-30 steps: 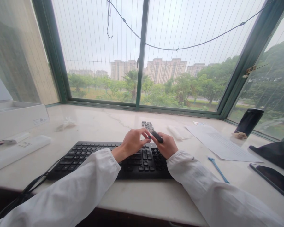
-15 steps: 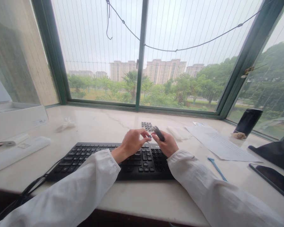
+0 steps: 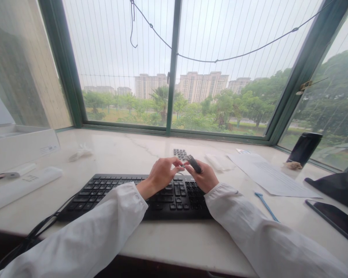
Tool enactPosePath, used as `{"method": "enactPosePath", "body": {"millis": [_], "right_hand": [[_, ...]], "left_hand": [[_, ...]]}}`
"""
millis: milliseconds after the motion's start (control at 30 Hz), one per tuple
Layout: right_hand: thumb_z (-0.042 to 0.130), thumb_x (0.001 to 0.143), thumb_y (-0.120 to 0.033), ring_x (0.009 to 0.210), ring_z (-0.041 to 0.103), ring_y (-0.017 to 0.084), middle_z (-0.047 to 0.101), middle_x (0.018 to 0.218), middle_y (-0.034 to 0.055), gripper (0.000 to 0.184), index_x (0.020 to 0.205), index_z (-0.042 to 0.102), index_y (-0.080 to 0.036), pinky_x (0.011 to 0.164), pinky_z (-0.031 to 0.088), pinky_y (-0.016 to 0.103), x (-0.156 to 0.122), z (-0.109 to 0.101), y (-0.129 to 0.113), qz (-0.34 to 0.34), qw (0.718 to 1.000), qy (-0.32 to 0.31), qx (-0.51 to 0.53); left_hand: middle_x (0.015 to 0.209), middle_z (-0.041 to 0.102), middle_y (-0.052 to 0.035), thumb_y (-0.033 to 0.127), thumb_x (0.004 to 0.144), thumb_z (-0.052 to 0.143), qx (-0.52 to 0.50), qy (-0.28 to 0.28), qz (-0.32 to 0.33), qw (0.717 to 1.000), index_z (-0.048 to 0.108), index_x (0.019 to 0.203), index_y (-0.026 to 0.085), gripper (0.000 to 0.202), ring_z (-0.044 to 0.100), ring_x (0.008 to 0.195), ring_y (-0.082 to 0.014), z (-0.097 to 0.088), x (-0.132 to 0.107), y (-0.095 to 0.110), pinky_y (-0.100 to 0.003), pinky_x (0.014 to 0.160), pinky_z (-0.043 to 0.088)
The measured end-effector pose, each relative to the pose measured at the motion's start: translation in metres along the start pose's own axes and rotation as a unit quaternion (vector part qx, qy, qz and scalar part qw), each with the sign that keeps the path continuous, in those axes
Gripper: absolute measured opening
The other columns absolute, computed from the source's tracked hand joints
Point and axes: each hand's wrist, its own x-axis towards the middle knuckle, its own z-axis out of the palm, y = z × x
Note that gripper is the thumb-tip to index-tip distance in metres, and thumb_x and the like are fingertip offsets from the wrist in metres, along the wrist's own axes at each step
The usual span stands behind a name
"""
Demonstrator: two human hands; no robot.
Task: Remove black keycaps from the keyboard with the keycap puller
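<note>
Both hands hover over the black plastic computer keyboard [image 3: 118,191]. The right hand [image 3: 204,178] stays clamped on a small dark stick-shaped object [image 3: 194,164], tilted above the number keys; the left hand [image 3: 161,175], half a second ago just short of it, now pinches its near end.

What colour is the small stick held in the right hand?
The small stick is black; the head view shows it best.

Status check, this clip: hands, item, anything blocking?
Right hand grips small dark stick. Left hand pinches its near end. Both above keyboard; nothing between them.
</note>
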Motion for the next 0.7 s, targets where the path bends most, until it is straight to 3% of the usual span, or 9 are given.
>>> {"method": "enactPosePath", "body": {"millis": [700], "right_hand": [[0.058, 0.079, -0.044, 0.063, 0.059, 0.017, 0.065, 0.067, 0.0006, 0.028, 0.087, 0.070, -0.020, 0.060, 0.043, 0.027, 0.0007, 0.0002, 0.0000, 0.015, 1.000, 0.015, -0.012]], "left_hand": [[0.094, 0.072, -0.0002, 0.035, 0.086, 0.057, -0.010, -0.005, 0.009, 1.000, 0.067, 0.103, 0.025, 0.023, 0.066, 0.085, -0.0177, -0.0025, -0.0009, 0.0063, -0.027, 0.078, 0.048]]}}
